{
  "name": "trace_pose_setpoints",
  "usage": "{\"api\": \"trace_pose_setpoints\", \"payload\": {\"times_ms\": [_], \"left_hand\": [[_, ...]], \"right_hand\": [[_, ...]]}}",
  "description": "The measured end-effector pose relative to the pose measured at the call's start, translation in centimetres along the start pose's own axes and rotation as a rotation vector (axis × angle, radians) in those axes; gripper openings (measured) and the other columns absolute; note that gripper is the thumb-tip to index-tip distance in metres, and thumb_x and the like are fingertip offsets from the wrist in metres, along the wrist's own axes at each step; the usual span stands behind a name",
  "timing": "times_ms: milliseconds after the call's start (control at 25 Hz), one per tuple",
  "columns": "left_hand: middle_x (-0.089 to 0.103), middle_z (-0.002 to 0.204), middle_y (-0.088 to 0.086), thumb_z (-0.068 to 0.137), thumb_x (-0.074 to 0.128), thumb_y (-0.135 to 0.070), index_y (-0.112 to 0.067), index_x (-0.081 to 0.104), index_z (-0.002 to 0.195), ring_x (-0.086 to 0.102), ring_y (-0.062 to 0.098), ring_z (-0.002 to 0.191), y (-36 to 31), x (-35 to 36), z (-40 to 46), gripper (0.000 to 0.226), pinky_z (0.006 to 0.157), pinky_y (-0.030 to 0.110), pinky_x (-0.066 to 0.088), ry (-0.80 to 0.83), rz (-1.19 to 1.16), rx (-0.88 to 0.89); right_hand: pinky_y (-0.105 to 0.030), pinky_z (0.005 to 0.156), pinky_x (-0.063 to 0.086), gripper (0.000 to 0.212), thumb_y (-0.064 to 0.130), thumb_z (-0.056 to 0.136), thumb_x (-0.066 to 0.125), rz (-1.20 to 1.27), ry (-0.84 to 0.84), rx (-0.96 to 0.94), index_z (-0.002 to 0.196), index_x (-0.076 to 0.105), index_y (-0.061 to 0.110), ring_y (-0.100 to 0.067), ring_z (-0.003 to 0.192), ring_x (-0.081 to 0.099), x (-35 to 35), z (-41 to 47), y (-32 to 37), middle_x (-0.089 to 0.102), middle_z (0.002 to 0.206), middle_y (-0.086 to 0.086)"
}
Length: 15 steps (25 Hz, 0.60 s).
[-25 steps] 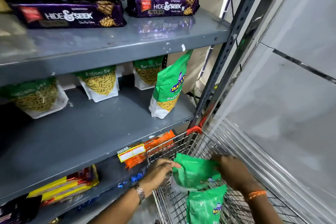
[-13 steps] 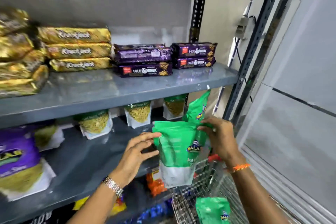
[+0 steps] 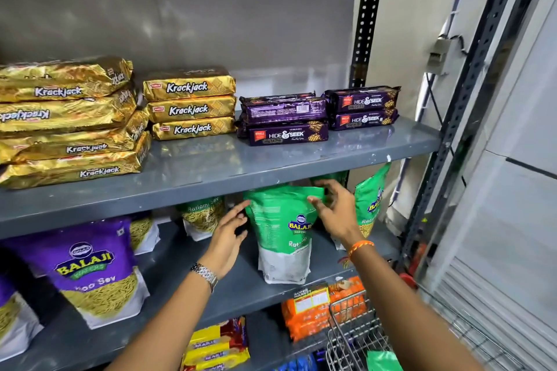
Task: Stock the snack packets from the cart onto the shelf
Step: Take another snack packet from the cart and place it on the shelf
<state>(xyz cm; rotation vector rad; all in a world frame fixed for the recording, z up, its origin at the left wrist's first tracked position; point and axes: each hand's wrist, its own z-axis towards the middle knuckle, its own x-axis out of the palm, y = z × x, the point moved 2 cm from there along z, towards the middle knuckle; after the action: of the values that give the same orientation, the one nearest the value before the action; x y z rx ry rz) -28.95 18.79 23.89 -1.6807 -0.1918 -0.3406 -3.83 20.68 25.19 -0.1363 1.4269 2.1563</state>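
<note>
Left grip [image 3: 230, 230] and right grip [image 3: 336, 209] extended, fingers loosely straight.

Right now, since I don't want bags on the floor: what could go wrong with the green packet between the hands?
1. The green packet stands near the middle shelf's front edge; once the left hand and right hand withdraw, it may tip forward.
2. The leaning packet beside the right hand could get knocked over.

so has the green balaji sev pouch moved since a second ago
Yes. The green Balaji sev pouch has gone up from the wire cart onto the grey metal middle shelf, standing left of another green pouch.
</note>
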Motion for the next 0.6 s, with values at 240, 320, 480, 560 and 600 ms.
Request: {"api": "trace_pose_setpoints", "payload": {"times_ms": [240,320,480,560,600], "left_hand": [[0.058,0.108,-0.008,0.090,0.036,0.008,-0.027,0.038,0.141,0.053,0.010,0.092,5.2,2.2,-2.6,0.061,0.073,0.030,0.046,-0.053,0.054,-0.235],[0.057,0.101,0.000,0.084,0.033,0.013,-0.021,0.037,0.138,0.049,0.012,0.075,7.6,2.9,-3.2,0.064,0.056,0.023,0.040,-0.099,0.095,-0.349],[0.049,0.100,0.003,0.076,0.031,0.010,-0.027,0.035,0.123,0.044,0.013,0.072,10.1,5.0,-3.1,0.060,0.061,0.025,0.037,-0.167,0.086,-0.392],[0.053,0.102,0.004,0.068,0.038,0.000,-0.028,0.040,0.123,0.047,0.017,0.074,10.7,5.1,-2.3,0.061,0.057,0.024,0.043,-0.194,0.028,-0.356],[0.056,0.103,0.006,0.068,0.040,-0.002,-0.026,0.044,0.123,0.050,0.021,0.078,11.1,4.9,-1.6,0.061,0.058,0.025,0.045,-0.215,-0.008,-0.345]], "right_hand": [[-0.018,0.075,0.057,0.059,-0.015,0.085,0.057,0.296,0.365,0.338,0.134,0.044,0.014,-0.013,0.105,0.063,1.5,-2.8,-3.1,0.065,0.110,0.006],[-0.013,0.067,0.054,0.058,-0.014,0.081,0.055,0.276,0.474,0.375,0.130,0.047,0.016,0.000,0.094,0.061,2.1,-4.2,-4.1,0.063,0.108,0.011],[-0.016,0.067,0.051,0.058,-0.006,0.069,0.053,0.269,0.549,0.396,0.124,0.053,0.013,-0.001,0.087,0.065,2.3,-4.8,-5.5,0.067,0.109,0.000],[-0.023,0.073,0.053,0.067,0.001,0.064,0.054,0.287,0.532,0.415,0.130,0.052,0.011,-0.013,0.093,0.063,2.4,-5.3,-6.2,0.068,0.110,-0.003],[-0.030,0.078,0.053,0.072,0.004,0.062,0.055,0.315,0.527,0.437,0.134,0.051,0.012,-0.018,0.095,0.062,2.5,-5.7,-6.5,0.068,0.110,-0.004]]}}
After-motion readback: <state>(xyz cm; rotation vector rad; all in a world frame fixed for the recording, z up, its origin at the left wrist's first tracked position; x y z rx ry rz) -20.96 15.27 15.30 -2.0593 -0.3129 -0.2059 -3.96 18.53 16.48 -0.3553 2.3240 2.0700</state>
